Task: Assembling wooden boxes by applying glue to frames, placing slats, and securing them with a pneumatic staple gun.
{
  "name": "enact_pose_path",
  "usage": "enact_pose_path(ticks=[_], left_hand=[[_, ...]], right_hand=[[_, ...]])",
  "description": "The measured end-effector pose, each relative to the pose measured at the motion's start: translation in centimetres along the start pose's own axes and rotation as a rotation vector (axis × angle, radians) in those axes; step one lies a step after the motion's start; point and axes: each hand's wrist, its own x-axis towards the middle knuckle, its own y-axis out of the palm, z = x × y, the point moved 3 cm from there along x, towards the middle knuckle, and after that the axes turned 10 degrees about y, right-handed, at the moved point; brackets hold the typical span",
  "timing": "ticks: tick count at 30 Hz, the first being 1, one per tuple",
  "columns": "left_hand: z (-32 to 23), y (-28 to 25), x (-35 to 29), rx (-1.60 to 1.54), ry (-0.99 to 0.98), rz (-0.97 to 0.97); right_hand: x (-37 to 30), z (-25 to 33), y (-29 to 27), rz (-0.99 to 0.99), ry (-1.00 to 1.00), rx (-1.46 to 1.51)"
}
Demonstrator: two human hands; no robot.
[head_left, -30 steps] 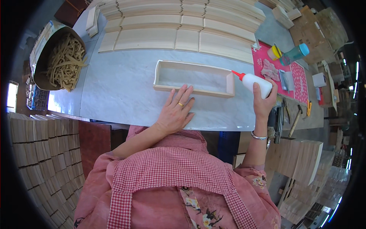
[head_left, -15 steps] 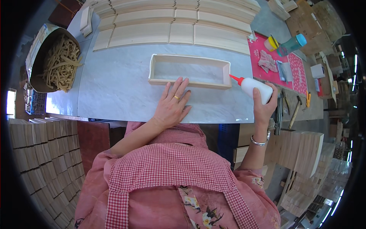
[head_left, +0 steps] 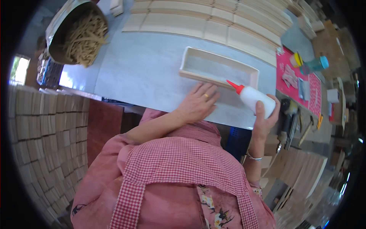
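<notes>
A long rectangular frame of pale wood (head_left: 221, 82) stands on the grey marbled tabletop (head_left: 146, 70), and the tabletop shows through its middle. My left hand (head_left: 198, 102) rests on the table at the near side of the frame, fingers stretched and slightly bent, fingertips by the wood; it grips nothing. In my right hand (head_left: 265, 116) is a white squeeze bottle (head_left: 257, 100) with a red pointed nozzle. The bottle is tilted, its tip in front of the frame's near side, towards the right end. Whether the tip touches the wood I cannot tell.
Rows of pale wooden pieces (head_left: 183, 28) lie along the far side. At the left stands a bin (head_left: 57, 32) of wood strips. A pink mat (head_left: 284, 63) carries a cloth, a yellow cup and a teal bottle (head_left: 316, 65). A hammer (head_left: 306, 131) lies at the right.
The view has turned, shifting everything sideways. The squeeze bottle's nozzle has moved from the frame's right end to its near side. My left fingers have slid off the frame's top edge.
</notes>
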Motion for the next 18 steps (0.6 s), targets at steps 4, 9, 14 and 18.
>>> enact_pose_path(ticks=[4,9,14,18], left_hand=[[0.2,0.0,-0.4,-0.036,-0.03,0.01],[0.4,1.2,-0.9,-0.028,0.013,-0.025],[0.5,1.2,-1.0,-0.028,0.028,-0.036],[0.4,0.5,-0.7,-0.049,0.003,-0.009]], right_hand=[[-0.7,1.8,6.9,0.14,-0.112,0.046],[-1.0,2.8,11.3,0.25,-0.134,0.109],[-1.0,3.0,11.1,0.246,-0.156,0.063],[-0.8,2.9,9.2,0.213,-0.155,0.016]])
